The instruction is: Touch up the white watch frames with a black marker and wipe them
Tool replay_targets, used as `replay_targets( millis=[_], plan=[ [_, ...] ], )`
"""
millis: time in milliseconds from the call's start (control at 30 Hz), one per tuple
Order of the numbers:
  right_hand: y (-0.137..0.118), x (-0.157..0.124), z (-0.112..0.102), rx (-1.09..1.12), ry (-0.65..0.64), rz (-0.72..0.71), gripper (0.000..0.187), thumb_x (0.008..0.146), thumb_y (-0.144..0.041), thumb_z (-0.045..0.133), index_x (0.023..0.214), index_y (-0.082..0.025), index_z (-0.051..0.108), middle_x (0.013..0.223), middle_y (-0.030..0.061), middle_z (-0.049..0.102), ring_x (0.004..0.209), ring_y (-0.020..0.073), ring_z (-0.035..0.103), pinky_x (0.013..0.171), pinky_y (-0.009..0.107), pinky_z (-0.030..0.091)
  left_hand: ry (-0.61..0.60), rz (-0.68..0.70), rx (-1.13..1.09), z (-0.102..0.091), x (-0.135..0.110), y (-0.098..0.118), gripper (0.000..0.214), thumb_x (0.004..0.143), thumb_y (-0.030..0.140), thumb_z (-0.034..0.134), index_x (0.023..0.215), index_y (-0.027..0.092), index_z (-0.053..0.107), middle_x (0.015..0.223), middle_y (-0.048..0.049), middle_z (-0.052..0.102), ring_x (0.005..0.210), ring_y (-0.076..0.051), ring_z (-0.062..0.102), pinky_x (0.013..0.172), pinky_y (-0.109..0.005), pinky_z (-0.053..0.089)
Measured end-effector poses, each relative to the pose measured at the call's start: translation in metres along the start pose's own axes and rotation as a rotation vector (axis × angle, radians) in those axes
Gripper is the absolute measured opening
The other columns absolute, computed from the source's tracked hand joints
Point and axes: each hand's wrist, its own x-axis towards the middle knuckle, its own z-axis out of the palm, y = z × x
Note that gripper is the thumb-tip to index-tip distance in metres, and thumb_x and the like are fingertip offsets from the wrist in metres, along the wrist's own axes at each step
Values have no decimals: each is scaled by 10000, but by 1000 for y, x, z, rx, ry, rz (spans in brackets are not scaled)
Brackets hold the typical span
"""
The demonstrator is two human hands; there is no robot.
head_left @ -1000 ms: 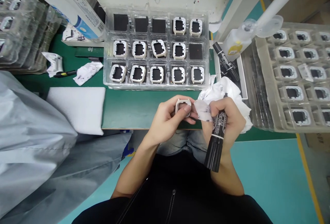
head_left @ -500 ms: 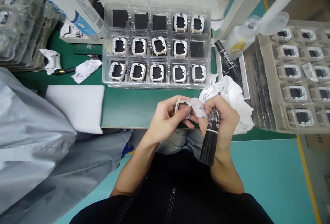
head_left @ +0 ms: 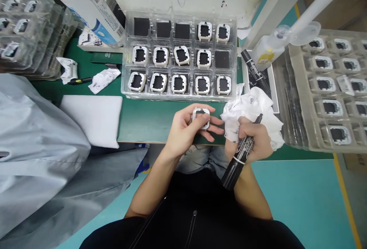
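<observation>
Between thumb and fingers, my left hand grips a small white watch-case-like frame, its other fingers spread to the right. My right hand is closed around a black marker pen, which slants with its thin tip up and its thick end toward me. A stained white wipe is also pinched in the right hand, against a crumpled pile of white tissue. Beyond the hands stands a clear plastic tray; its compartments hold similar white frames and dark pads.
On the right, more markers lie in a shallow box beside a white bottle and stacked trays. At left are a foam sheet, used wipes, a large bottle and a person's grey sleeve.
My right hand has moved right with the wipe, away from the white frame, and the marker has tilted. The left hand keeps the frame, now facing up. The view has shifted slightly.
</observation>
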Motion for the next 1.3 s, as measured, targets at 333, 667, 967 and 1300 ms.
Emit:
replay_targets(
  millis=[333, 667, 967, 1300],
  plan=[
    [-3, 5, -6, 69, -181, 143, 355, 971, -252, 826, 756, -270, 545, 663, -70, 531, 560, 121, 429, 543, 296, 402, 17, 11, 47, 0, 0, -2, 382, 976, 457, 899, 1186, 156, 792, 922, -77, 869, 722, -213, 866, 534, -224, 662],
    [-4, 14, -10, 116, -400, 321, 401, 921, -238, 863, 729, -249, 511, 646, -93, 458, 600, 105, 373, 550, 276, 322, -28, 107, 135, 7, -2, -1, 403, 1011, 503, 901, 1188, 164, 776, 798, -24, 809, 613, -151, 765, 551, -233, 635],
    [-10, 26, -10, 175, -471, 341, 384, 925, -189, 810, 726, -238, 486, 615, -105, 451, 581, 86, 343, 543, 268, 258, -30, 154, 228, 3, -3, -6, 326, 1083, 465, 817, 1232, 177, 782, 782, -5, 796, 554, -123, 700, 544, -230, 583],
    [-16, 29, -11, 255, -538, 443, 378, 992, -231, 795, 751, -240, 504, 615, -97, 474, 555, 81, 392, 519, 258, 259, -9, 250, 451, 6, -5, -7, 192, 1139, 315, 693, 1224, 183, 803, 749, 30, 743, 564, -110, 675, 568, -214, 550]
  ],
)
